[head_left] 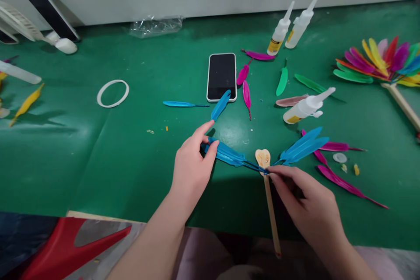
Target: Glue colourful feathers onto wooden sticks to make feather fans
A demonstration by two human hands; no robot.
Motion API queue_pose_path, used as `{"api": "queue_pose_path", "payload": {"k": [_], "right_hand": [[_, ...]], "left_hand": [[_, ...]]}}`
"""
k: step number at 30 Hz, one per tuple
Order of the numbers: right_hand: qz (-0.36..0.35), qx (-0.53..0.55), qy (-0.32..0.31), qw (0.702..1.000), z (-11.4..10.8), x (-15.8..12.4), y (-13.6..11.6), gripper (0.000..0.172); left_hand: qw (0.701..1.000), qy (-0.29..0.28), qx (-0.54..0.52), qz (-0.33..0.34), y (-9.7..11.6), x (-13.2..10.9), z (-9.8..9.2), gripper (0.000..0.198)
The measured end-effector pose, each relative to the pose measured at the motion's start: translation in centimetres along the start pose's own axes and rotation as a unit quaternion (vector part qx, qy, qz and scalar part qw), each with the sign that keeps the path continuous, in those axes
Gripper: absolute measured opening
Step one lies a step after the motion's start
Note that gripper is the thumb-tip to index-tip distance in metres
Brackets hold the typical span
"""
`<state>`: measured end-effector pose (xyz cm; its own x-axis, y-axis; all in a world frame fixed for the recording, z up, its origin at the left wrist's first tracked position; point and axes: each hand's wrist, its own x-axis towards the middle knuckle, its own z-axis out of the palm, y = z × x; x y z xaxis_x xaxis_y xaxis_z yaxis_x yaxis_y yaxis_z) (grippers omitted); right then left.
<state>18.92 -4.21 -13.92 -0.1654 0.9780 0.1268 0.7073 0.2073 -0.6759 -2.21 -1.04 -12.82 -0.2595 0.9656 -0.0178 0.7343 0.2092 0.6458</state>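
My left hand (193, 162) pinches several blue feathers (228, 154) by their vaned ends. Its index fingertip meets another blue feather (220, 106), whose tip overlaps the phone. The quills run right to a wooden stick (271, 214) with a heart-shaped head (263, 157) that carries yellowish residue. At the base of that head, my right hand (305, 201) pinches the quill ends between thumb and index finger. More blue feathers (303, 146) fan out on the other side, their quill ends partly hidden by my right fingers. The stick's lower end reaches past the table edge.
A smartphone (222, 76) lies ahead on the green table (147, 162). A glue bottle (303, 108) is at right, with two more behind. Loose magenta feathers (341, 181) and green feathers (282, 81) lie around. A multicoloured feather fan (387, 63) is far right, a white ring (113, 93) left.
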Motion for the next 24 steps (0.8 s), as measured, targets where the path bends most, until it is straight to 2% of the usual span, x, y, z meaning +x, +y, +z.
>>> {"api": "queue_pose_path", "payload": {"k": [4, 7, 10, 13, 16, 19, 22, 24], "right_hand": [[0.098, 0.026, 0.042, 0.994, -0.2, -0.3, 0.2, 0.013], [0.152, 0.056, 0.044, 0.986, -0.6, -0.5, 0.2, 0.018], [0.184, 0.098, 0.048, 0.977, -1.0, -0.6, 0.2, 0.019], [0.194, 0.115, 0.073, 0.971, -1.4, -0.5, 0.5, 0.017], [0.184, 0.132, 0.104, 0.968, -1.9, -0.5, 1.3, 0.018], [0.121, 0.079, 0.105, 0.984, -2.9, -0.4, 2.0, 0.028], [0.027, -0.040, 0.026, 0.999, -3.9, -1.0, 2.1, 0.042], [0.000, -0.108, -0.031, 0.994, -4.2, -1.7, 1.9, 0.040]], "left_hand": [[1.000, 0.009, 0.007, 0.021, -0.2, -0.2, 0.0, 0.041], [0.995, 0.058, 0.020, 0.083, -0.2, -0.5, -0.2, 0.039], [0.983, 0.118, 0.033, 0.136, 0.0, -1.1, -0.6, 0.035], [0.971, 0.147, 0.035, 0.188, 0.4, -1.7, -0.7, 0.030], [0.955, 0.150, 0.022, 0.253, 0.9, -2.7, -0.3, 0.026], [0.941, 0.111, -0.012, 0.319, 1.5, -3.9, 0.5, 0.022], [0.932, 0.059, -0.045, 0.354, 2.1, -5.0, 1.1, 0.015], [0.933, 0.036, -0.055, 0.353, 2.3, -5.5, 1.2, 0.011]]}}
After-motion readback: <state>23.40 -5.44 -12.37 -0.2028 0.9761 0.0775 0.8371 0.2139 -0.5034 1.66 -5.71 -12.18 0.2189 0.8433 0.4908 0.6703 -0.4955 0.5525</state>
